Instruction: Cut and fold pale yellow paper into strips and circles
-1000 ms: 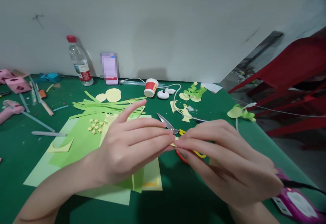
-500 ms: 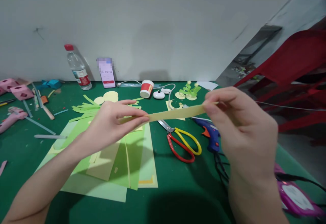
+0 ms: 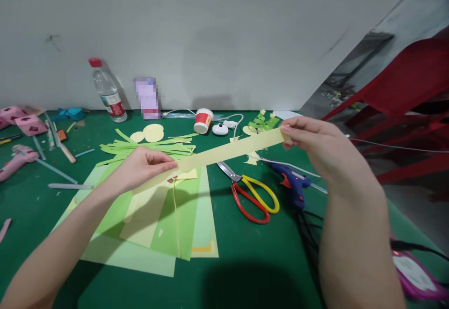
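A pale yellow paper strip (image 3: 228, 151) is stretched between my two hands above the table, its right end higher than its left. My left hand (image 3: 143, 166) pinches it toward the left, over the stacked paper. At the right end, my right hand (image 3: 312, 140) grips it between thumb and fingers. Scissors (image 3: 242, 178) with one red and one yellow handle lie below the strip. Green and pale sheets of paper (image 3: 182, 234) are under my left hand, with thin green paper strips (image 3: 115, 150) behind them. Yellow paper circles (image 3: 153, 133) lie farther back.
A blue glue gun (image 3: 294, 182) with a dark cable lies near my right forearm. Along the wall stand a water bottle (image 3: 110, 96), a phone (image 3: 148, 98) and a tipped paper cup (image 3: 203, 121). Pink pieces (image 3: 31, 125) and a pink glue gun (image 3: 19, 161) are at left.
The strip has turned to show its broad face and more of its length. My left hand has shifted left along it; my right hand has risen slightly and turned.
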Motion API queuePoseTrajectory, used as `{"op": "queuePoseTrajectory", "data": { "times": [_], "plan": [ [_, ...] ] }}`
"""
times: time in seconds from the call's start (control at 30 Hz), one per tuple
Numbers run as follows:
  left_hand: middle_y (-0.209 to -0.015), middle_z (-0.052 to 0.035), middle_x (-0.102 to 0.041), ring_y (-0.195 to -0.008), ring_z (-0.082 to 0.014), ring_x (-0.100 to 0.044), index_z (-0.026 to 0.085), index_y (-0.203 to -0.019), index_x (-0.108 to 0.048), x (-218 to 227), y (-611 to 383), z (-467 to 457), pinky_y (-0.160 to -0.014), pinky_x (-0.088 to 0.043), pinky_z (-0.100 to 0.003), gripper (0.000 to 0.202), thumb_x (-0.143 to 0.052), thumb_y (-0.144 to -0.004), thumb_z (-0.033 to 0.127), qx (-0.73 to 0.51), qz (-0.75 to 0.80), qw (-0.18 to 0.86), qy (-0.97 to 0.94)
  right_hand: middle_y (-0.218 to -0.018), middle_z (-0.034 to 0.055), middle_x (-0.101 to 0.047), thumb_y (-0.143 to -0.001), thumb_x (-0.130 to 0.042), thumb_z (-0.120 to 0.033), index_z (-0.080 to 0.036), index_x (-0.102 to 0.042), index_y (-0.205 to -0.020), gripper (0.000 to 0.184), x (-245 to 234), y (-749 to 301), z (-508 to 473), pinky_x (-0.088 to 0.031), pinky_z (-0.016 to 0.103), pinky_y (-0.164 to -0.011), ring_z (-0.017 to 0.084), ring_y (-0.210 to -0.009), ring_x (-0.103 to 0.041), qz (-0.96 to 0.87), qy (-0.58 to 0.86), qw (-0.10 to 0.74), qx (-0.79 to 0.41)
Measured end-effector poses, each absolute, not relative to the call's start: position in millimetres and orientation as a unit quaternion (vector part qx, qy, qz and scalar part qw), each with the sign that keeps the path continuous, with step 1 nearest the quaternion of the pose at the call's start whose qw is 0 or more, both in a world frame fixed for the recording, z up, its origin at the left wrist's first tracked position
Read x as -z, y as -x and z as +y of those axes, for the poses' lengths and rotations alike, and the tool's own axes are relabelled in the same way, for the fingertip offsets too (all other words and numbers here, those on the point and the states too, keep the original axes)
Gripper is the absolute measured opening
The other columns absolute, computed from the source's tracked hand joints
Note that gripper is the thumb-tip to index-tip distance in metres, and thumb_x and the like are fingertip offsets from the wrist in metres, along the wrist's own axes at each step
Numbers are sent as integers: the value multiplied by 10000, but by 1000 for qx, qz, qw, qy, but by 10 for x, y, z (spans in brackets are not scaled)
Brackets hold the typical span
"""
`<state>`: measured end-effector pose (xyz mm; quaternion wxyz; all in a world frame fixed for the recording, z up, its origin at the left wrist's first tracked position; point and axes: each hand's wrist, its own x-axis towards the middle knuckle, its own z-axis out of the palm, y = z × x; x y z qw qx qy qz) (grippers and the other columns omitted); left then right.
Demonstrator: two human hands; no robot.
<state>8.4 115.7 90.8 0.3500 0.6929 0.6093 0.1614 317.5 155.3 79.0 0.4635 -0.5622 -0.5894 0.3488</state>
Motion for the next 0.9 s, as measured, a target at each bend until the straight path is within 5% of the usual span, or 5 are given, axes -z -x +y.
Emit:
{"op": "queuePoseTrajectory", "data": {
  "times": [0.13,0.23,0.3,0.5,0.9],
  "plan": [
    [-705,9,-686,-575,-118,-558,208,-730,-695,-876,-49,1127,-473,-370,-189,276,-557,-717,446,-161,608,347,-696,-732,48,-541,-672,-562,-341,-205,-553,-703,140,-745,-3214,1582,-400,378,-651,174,-626,-481,-607,613,433,-261],
    [-708,9,-686,-604,-120,-569,199,-717,-686,-830,-75,1104,-503,-387,-191,290,-529,-744,442,-149,581,354,-717,-1036,108,-551,-698,-572,-295,-198,-574,-916,238,-754,-3017,1484,-327,471,-882,277,-977,-480,-658,611,409,-161],
    [-721,6,-686,-600,-117,-569,193,-725,-680,-795,-115,1079,-508,-389,-193,304,-502,-770,436,-137,555,363,-736,-1141,79,-537,-750,-536,-263,-211,-556,-1017,272,-763,-2790,1358,-283,437,-973,249,-1130,-414,-720,563,386,-126],
    [-731,2,-677,-606,-118,-575,198,-790,-669,-745,-244,919,-540,-402,-209,281,-448,-831,368,-132,486,345,-792,-977,55,-632,-838,-482,-241,-178,-591,-958,174,-658,-2237,1038,-411,336,-854,181,-950,-537,-876,346,236,-241],
    [-664,30,-673,-513,-96,-546,204,-686,-657,-862,-76,872,-464,-381,-188,255,-490,-817,344,-174,546,276,-771,-711,-6,-564,-839,-450,-164,-185,-537,-707,159,-750,-2295,973,-370,253,-594,115,-641,-507,-839,431,222,-249]
  ]
}}
